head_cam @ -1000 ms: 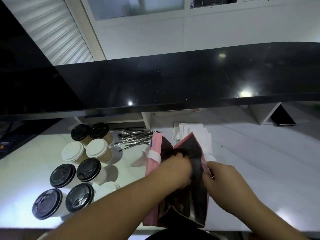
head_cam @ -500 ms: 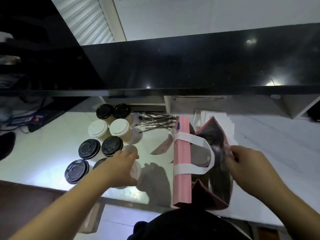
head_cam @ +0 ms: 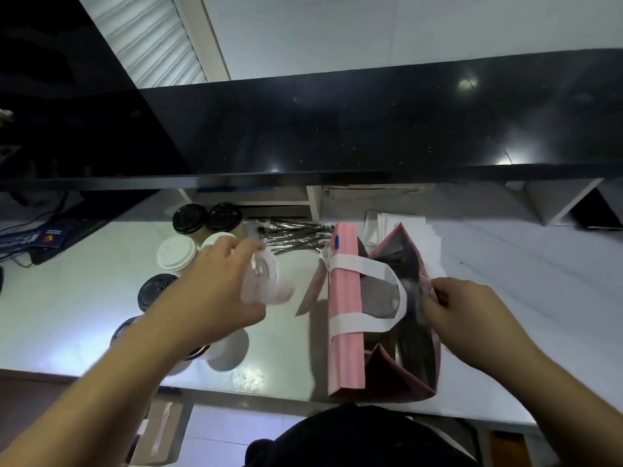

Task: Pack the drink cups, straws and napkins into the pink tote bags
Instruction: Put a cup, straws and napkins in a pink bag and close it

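Observation:
A pink tote bag (head_cam: 345,318) with white handles stands open near the counter's front edge. My right hand (head_cam: 462,308) pinches its right rim and holds the mouth open. My left hand (head_cam: 215,291) grips a white-lidded cup (head_cam: 266,281), lifted and tilted above the counter, just left of the bag. More cups stand at the left: black-lidded ones (head_cam: 190,219) at the back, a white-lidded one (head_cam: 176,252) in front of them. Wrapped straws (head_cam: 293,235) lie behind the bag; white napkins (head_cam: 394,224) lie at its back right.
A black raised counter ledge (head_cam: 371,129) overhangs the back of the white counter (head_cam: 84,281). A dark device with cables (head_cam: 43,241) sits at the far left. Another white cup (head_cam: 229,348) stands under my left wrist.
My left hand left the bag, reached to the cups at the left, took a white-lidded cup and lifted it toward the bag. My right hand stayed on the bag's rim.

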Tool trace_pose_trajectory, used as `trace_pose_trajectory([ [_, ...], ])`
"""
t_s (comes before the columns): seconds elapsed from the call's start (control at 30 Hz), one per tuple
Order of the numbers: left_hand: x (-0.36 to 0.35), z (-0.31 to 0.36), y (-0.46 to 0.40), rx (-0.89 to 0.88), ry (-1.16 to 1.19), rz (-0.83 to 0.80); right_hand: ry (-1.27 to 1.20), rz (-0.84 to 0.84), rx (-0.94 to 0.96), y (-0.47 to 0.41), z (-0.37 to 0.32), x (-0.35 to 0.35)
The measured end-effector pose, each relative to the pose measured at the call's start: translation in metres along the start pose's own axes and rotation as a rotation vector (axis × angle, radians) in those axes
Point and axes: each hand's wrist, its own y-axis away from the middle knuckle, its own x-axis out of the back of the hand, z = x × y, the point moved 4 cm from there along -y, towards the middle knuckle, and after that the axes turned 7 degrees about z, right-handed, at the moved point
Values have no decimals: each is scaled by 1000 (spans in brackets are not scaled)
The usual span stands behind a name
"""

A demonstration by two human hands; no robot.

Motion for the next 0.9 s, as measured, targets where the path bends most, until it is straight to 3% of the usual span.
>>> trace_pose_trajectory([
  [0.1, 67, 45, 6, -151, 172, 216, 7, 5, 6, 2, -1, 1],
  [0.17, 90, 80, 8, -268, 262, 248, -13, -7, 4, 5, -3, 3],
  [0.3, 66, 137, -7, -441, 244, 84, -58, -70, -18, 11, -6, 10],
  [0.53, -24, 160, -36, -524, 14, -245, -30, -116, -51, 16, 5, 21],
  [0.7, -72, 161, -35, -623, -165, -353, -6, -104, -39, 14, 3, 24],
  [0.9, -106, 163, -31, -724, -221, -338, -15, -84, -17, 16, 4, 23],
])
